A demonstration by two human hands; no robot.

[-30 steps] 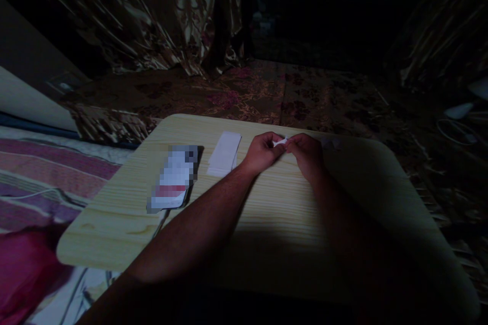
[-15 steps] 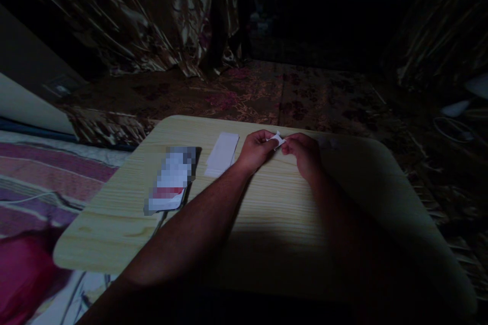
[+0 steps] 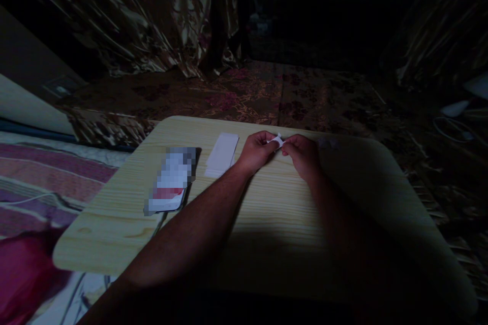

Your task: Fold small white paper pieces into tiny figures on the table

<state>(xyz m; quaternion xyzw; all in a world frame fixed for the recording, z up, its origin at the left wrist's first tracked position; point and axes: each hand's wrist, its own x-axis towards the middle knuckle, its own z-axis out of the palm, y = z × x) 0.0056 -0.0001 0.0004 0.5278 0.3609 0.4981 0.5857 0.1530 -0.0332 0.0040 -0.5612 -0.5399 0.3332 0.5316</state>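
Note:
Both hands meet over the far middle of a pale wooden table [image 3: 267, 213]. My left hand [image 3: 257, 152] and my right hand [image 3: 302, 155] are closed, pinching a small white piece of paper [image 3: 277, 140] between their fingertips just above the tabletop. A stack of white paper strips [image 3: 221, 154] lies flat just left of my left hand. Further left lies a phone [image 3: 172, 179], its screen blurred. The room is dark and the right side of the table is in shadow.
A striped pink and purple bedspread [image 3: 46, 183] lies left of the table. Patterned shiny fabric [image 3: 267, 91] covers the floor beyond, with curtains [image 3: 145, 15] behind. A faint small object [image 3: 328, 143] rests on the table right of my hands. White items and a cable [image 3: 457, 122] lie at the far right.
The hands stayed in place, working the small paper between the fingertips; the paper's visible tip shifted slightly. The camera drifted a little.

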